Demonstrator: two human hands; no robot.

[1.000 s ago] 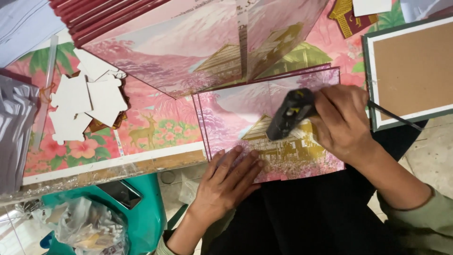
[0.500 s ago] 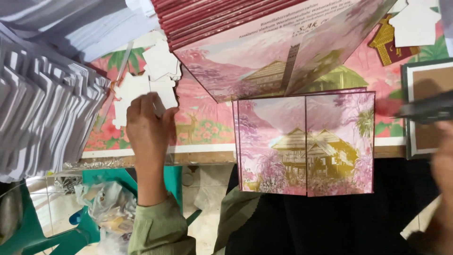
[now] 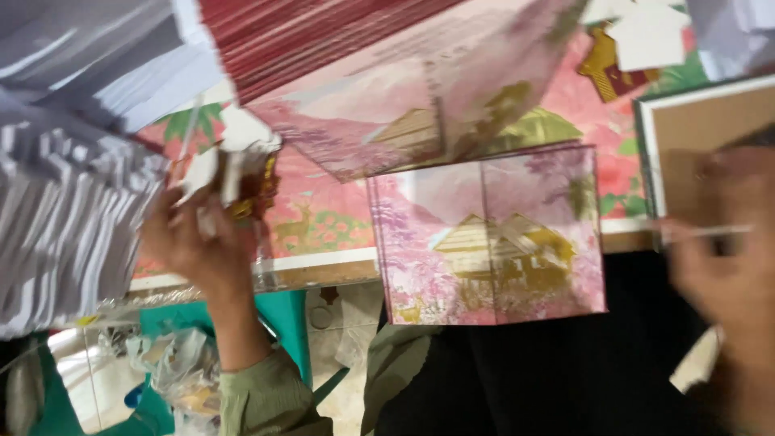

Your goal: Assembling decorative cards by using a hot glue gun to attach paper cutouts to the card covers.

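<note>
My left hand (image 3: 190,242) is raised at the left, fingers closed on a white paper cutout (image 3: 234,173) with a gold and dark red side, lifted off the flowered tabletop. An open pink card (image 3: 488,234) with a golden house picture lies across my lap and the table edge, between my hands. My right hand (image 3: 714,266) is blurred at the right edge and grips a dark tool with a thin white tip (image 3: 702,232) pointing left.
Stacks of white folded cards (image 3: 64,218) fill the left side. A pile of dark red cards (image 3: 307,36) and a large pink sheet (image 3: 420,113) lie at the top. A framed brown board (image 3: 710,129) sits right. A teal stool (image 3: 282,323) stands below the table.
My left hand has picked a cutout from the pile and lifted it toward me. My right hand moved back in from the right edge. The view shifted slightly left.
</note>
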